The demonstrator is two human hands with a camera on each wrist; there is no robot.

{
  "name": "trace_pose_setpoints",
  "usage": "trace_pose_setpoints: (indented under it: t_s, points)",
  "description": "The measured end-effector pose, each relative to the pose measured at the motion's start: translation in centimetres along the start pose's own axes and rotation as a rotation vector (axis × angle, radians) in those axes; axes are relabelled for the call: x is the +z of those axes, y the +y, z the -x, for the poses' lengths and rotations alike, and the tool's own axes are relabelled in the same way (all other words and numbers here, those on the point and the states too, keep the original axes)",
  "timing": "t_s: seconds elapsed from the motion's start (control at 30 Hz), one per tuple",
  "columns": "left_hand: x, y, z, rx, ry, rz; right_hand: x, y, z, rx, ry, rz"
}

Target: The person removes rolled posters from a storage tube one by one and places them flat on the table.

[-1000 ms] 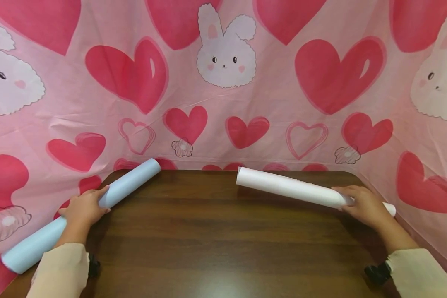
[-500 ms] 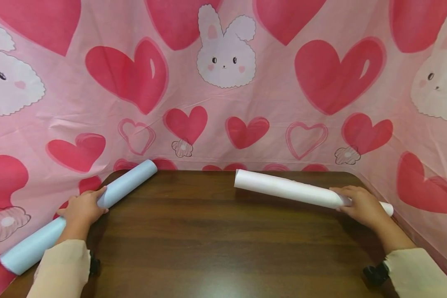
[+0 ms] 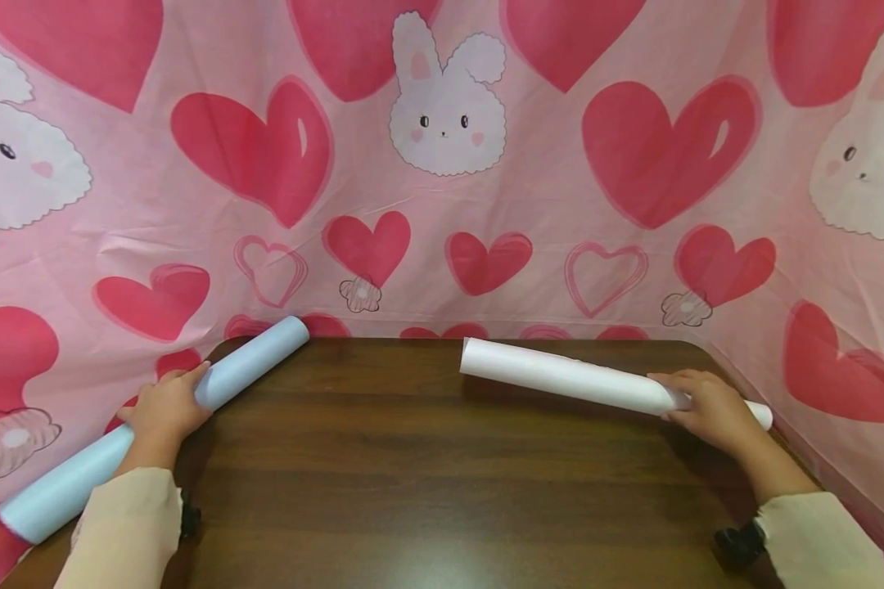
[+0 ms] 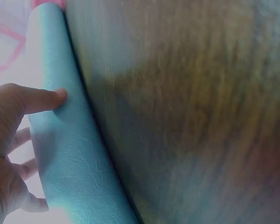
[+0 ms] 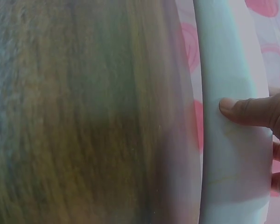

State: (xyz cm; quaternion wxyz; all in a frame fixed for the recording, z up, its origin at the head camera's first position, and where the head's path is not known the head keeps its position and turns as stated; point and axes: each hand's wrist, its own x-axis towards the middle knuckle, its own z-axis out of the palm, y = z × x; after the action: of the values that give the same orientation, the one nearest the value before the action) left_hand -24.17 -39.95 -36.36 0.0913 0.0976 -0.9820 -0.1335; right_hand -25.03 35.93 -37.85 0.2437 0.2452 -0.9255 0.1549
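Observation:
A long light blue roll (image 3: 250, 360), sheet material with a creased, leathery surface, slants along the left edge of the table. My left hand (image 3: 165, 413) grips it near its middle; in the left wrist view the thumb (image 4: 46, 100) lies across the roll and the other fingers are on its far side. On the right, a white roll (image 3: 560, 372) points toward the table's back middle. Its right part is in the grip of my right hand (image 3: 714, 409), which covers a stretch of it. The right wrist view shows that thumb (image 5: 247, 111) pressed on the white surface.
A dark brown wooden table (image 3: 442, 466) lies between both hands. Pink cloth (image 3: 442, 196) with hearts and rabbits hangs round its back and sides. Both sleeves are beige, with a dark strap fitting (image 3: 740, 544) under the right forearm.
The white roll has shifted slightly left and toward me with my right hand. The blue roll has slid a little left and toward me; my left hand still holds it.

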Motion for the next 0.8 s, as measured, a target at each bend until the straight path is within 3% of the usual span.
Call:
trace_pose_setpoints:
  t_s: [0.53, 0.8]
  points:
    - [0.22, 0.73, -0.26, 0.035, 0.012, -0.016, 0.13, -0.35, -0.26, -0.006, -0.006, -0.005]
    - [0.4, 0.69, -0.16, -0.008, 0.012, -0.022, 0.32, -0.55, -0.2, -0.002, -0.023, -0.005]
